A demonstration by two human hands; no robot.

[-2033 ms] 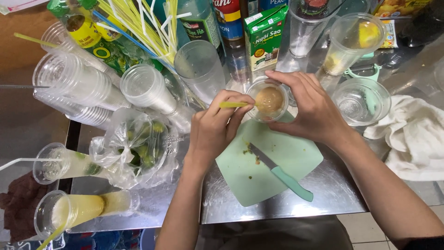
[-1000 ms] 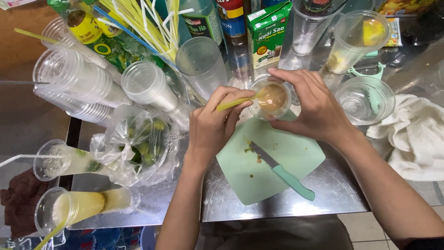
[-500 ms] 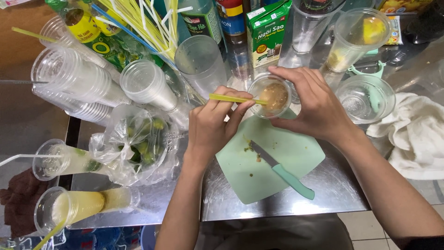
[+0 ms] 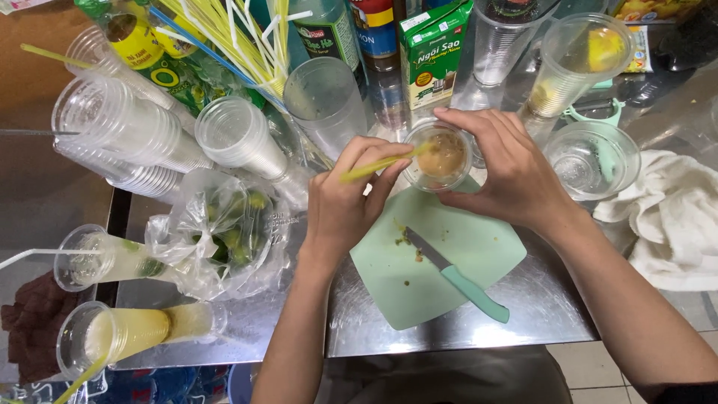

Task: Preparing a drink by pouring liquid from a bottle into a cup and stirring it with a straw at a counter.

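Head view, looking straight down: left hand (image 4: pixel 345 200) has its fingers pinched tight on a yellow straw (image 4: pixel 378 164), the tip dipped into a small clear cup (image 4: pixel 440 155) of brownish pulp. Right hand (image 4: pixel 508 172) curls round that cup from the far side, fingers wrapped on its rim and wall, holding it just above the top edge of the pale green cutting mat (image 4: pixel 449 277). A green-handled knife (image 4: pixel 456 275) lies on the mat. Left of it, a plastic bag of small limes (image 4: pixel 224 236), beside stacked clear cups (image 4: pixel 120 135).
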